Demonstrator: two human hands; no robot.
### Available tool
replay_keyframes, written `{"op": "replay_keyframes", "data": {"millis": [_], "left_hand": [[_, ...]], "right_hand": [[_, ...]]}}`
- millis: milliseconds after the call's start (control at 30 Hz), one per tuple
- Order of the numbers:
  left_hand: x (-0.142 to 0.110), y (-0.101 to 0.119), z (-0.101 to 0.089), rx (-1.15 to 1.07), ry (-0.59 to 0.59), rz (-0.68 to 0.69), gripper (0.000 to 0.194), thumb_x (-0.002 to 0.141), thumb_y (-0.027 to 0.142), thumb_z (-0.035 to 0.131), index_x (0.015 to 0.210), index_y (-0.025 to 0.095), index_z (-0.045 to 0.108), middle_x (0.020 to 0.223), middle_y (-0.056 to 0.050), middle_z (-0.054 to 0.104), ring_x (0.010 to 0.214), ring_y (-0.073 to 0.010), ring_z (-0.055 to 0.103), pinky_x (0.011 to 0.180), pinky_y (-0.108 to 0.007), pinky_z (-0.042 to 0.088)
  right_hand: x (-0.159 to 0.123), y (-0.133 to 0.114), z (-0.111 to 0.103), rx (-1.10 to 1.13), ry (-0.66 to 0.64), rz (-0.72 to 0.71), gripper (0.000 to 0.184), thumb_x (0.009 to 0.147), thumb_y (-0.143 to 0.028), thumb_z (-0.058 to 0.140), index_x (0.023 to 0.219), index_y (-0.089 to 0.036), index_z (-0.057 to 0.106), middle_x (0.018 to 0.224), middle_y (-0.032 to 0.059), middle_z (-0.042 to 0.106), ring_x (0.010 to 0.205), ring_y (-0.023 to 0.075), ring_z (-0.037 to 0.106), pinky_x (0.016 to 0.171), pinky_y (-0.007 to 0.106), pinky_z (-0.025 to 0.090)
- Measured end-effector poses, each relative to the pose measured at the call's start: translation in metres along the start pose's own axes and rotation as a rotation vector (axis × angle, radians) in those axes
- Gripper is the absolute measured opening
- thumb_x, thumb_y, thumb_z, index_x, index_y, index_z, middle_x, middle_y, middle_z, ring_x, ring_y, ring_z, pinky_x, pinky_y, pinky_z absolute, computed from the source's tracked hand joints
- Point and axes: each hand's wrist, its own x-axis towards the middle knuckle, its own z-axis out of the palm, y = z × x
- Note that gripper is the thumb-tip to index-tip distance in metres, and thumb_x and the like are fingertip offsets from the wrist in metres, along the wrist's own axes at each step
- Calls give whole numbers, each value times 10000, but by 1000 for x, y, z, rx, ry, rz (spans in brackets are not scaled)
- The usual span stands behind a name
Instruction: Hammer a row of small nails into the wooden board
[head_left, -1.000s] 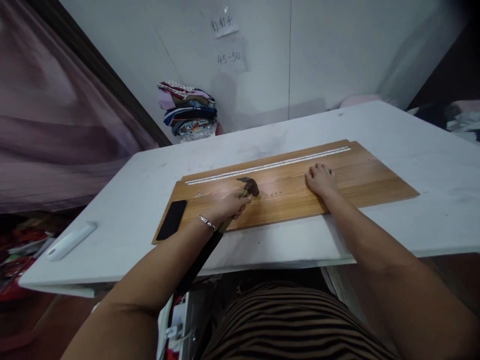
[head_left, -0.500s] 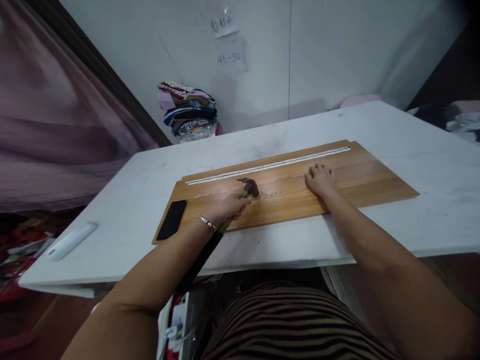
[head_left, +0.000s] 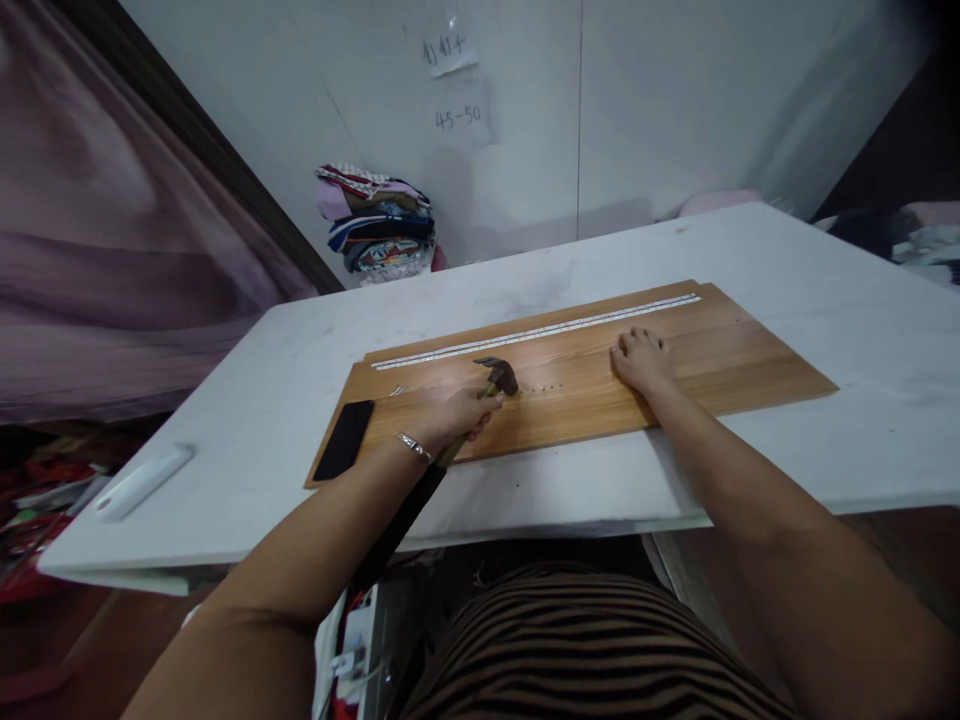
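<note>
My left hand [head_left: 465, 411] is wrapped round the handle of a claw hammer [head_left: 502, 376], close below its head. The hammer's head is down at the wooden board [head_left: 592, 405], beside a short row of small nail heads [head_left: 551, 387]; whether it touches the board I cannot tell. Farther right, my right hand [head_left: 643, 358] lies on the board with its fingers slightly bent and nothing seen in it. A few loose nails [head_left: 398, 391] lie on the board to the left of the hammer.
A white ruler-like strip [head_left: 536, 332] runs along the board's far side. At its left end lies a black phone [head_left: 343, 440]. A white elongated object [head_left: 142, 483] rests on the white table [head_left: 247, 400]. Behind stands a stack of folded cloth [head_left: 379, 220].
The hammer's head sits very slightly lower than before. Both hands and the board have otherwise kept their places.
</note>
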Motion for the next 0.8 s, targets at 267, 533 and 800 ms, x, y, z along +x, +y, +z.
{"op": "replay_keyframes", "data": {"millis": [267, 533, 800], "left_hand": [[-6, 7, -2, -39, 8, 29, 244, 958, 397, 732, 1012, 203, 595, 577, 86, 449, 411, -67, 345, 419, -188, 283], [-5, 5, 2, 14, 9, -3, 261, 997, 372, 680, 857, 207, 533, 544, 81, 417, 417, -71, 355, 426, -190, 300], [-5, 6, -2, -39, -11, 37, 179, 990, 352, 682, 1015, 211, 574, 570, 93, 431, 401, -66, 341, 410, -176, 277]], "right_hand": [[0, 1, 0, 2, -16, 2, 449, 1033, -344, 345, 1180, -144, 719, 1375, 220, 662, 1350, 355, 507, 1118, 542, 363], [-1, -1, -1, 12, 1, -3, 438, 1027, -334, 361, 1167, -149, 732, 1362, 221, 667, 1331, 362, 504, 1110, 554, 366], [0, 1, 0, 10, -1, 0, 433, 1035, -342, 349, 1163, -164, 723, 1372, 208, 665, 1346, 350, 498, 1117, 540, 364]]}}
